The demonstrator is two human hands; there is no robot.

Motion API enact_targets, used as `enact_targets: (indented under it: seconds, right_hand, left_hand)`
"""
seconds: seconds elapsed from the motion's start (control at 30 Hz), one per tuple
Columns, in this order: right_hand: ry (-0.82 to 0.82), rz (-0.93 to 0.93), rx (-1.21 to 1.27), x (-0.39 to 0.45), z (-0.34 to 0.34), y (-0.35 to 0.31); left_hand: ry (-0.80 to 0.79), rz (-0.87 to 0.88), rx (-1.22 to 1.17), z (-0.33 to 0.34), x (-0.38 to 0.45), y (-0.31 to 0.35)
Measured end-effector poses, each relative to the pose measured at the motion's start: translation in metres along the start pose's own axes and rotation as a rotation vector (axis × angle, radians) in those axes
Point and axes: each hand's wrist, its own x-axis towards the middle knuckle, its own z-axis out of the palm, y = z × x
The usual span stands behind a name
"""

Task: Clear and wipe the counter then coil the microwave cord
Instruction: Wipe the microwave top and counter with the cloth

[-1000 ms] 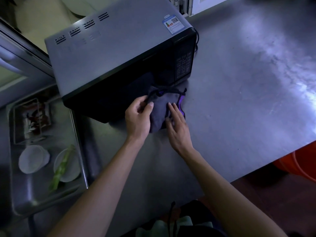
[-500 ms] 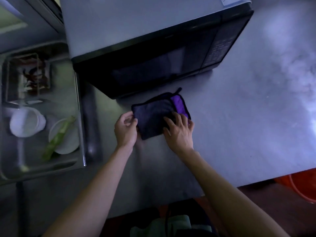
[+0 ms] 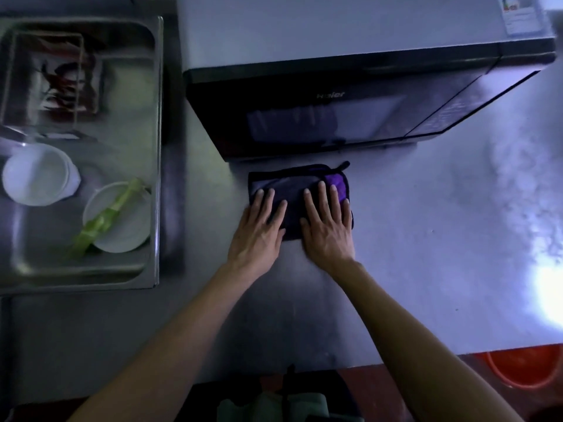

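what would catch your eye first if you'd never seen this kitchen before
Two flat hands, left hand and right hand, press a folded dark cloth with a purple corner on the steel counter, just before the black microwave. Left, a sink holds white bowls.

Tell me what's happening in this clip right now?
A person presses both palms flat on a folded dark cloth lying on the steel counter, just in front of the microwave. The left hand and right hand lie side by side, fingers straight. Bowls sit in the sink to the left. No cord shows.
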Motion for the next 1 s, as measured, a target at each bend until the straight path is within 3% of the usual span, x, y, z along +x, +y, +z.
enact_targets:
  seconds: [0.4,1.0]
  right_hand:
    - [-0.013,-0.119,0.025,0.035,0.006,-0.082]
    - [-0.083,-0.104,0.004,0.061,-0.002,-0.088]
  left_hand:
    - [-0.017,-0.144,0.023,-0.016,0.004,-0.073]
    - [0.027,-0.024,0.000,-0.026,0.023,-0.102]
